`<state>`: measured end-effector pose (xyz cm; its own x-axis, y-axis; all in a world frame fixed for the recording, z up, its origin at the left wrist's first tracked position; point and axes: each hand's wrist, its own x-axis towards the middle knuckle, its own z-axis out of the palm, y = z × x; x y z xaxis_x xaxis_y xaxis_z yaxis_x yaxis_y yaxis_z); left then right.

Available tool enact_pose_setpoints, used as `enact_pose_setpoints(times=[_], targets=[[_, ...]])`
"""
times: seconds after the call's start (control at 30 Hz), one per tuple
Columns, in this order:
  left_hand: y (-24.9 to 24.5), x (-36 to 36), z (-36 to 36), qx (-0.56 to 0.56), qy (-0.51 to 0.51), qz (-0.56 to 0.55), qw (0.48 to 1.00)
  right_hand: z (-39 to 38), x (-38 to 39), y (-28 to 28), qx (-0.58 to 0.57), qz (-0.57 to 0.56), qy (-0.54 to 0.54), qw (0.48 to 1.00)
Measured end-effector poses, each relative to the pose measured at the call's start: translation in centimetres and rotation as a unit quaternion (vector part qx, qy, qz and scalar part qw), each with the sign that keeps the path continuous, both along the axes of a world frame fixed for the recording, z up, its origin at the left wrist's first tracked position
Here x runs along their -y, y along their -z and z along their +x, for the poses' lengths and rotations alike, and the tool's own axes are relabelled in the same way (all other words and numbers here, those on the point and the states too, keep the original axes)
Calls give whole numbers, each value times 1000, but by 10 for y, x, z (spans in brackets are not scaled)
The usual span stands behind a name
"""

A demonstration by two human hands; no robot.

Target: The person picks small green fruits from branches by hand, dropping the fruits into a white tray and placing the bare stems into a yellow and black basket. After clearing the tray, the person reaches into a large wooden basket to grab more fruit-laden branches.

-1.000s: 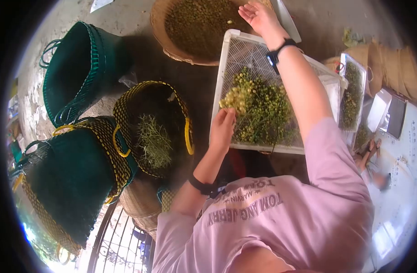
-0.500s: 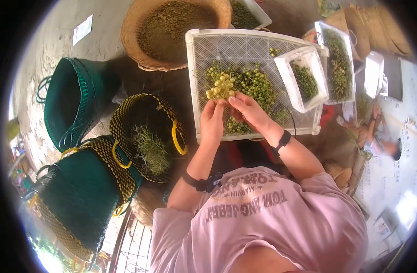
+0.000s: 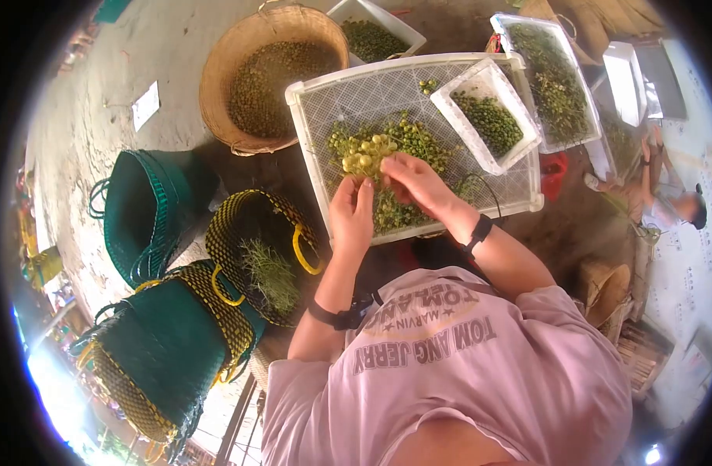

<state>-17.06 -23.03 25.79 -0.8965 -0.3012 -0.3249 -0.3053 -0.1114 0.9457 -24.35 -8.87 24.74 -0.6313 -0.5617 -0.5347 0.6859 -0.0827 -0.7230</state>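
Observation:
A pale yellow-green cluster of round fruit (image 3: 365, 156) is held up over the white mesh tray (image 3: 309, 136). My left hand (image 3: 351, 210) pinches it from below, thumb and fingers together. Beside it, my right hand (image 3: 418, 183) has its fingertips closed at the cluster's right side; whatever lies between them is too small to make out. Darker green clusters (image 3: 426, 147) are spread on the mesh beneath and behind both hands. A white foam box (image 3: 488, 116) holding small green fruit rests on the tray's right part.
A woven basket (image 3: 216, 85) of fruit stands at the top. Green baskets (image 3: 130, 210) and a black-yellow basket (image 3: 224, 203) with stems are at the left. A foam box (image 3: 593, 116) of stems stands right; farther right is another person (image 3: 666, 210).
The view has shifted and turned, so tray and baskets appear displaced. Both hands stay together at the cluster, and my right fingers now sit higher against its side.

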Motion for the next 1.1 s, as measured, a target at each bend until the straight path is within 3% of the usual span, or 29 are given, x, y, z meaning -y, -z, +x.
enact_pose_setpoints(times=[0.07,0.1,0.17,0.27,0.3,0.4,0.43,0.5,0.8,0.87,0.97,1.1], targets=[[-8,-6,2,14,34,-89,995,3,-8,0,-49,23,-33,998],[-11,-8,2,11,36,-92,995,4,-13,-1,-4,-38,2,999],[-17,-9,3,65,-20,96,993,5,-23,-9,89,-116,71,987],[-23,-13,5,60,-18,147,987,8,-44,-7,63,-151,30,986],[-25,-16,6,66,-16,146,987,8,-49,-5,44,-162,-11,986],[-28,-26,9,58,5,140,988,20,-43,-11,60,-92,30,993],[-30,-30,9,56,9,137,989,22,-44,-10,57,-120,26,991],[-33,-37,10,33,38,16,999,25,-43,-14,53,-126,41,990],[-48,-37,13,54,6,106,993,28,-75,-21,23,-249,15,968],[-45,-37,16,51,20,95,994,33,-67,-34,8,-121,109,987],[-43,-37,21,48,75,47,995,35,-56,-29,-67,-74,150,984],[-41,-35,29,67,68,0,995,35,-55,-27,-97,-27,112,989]])
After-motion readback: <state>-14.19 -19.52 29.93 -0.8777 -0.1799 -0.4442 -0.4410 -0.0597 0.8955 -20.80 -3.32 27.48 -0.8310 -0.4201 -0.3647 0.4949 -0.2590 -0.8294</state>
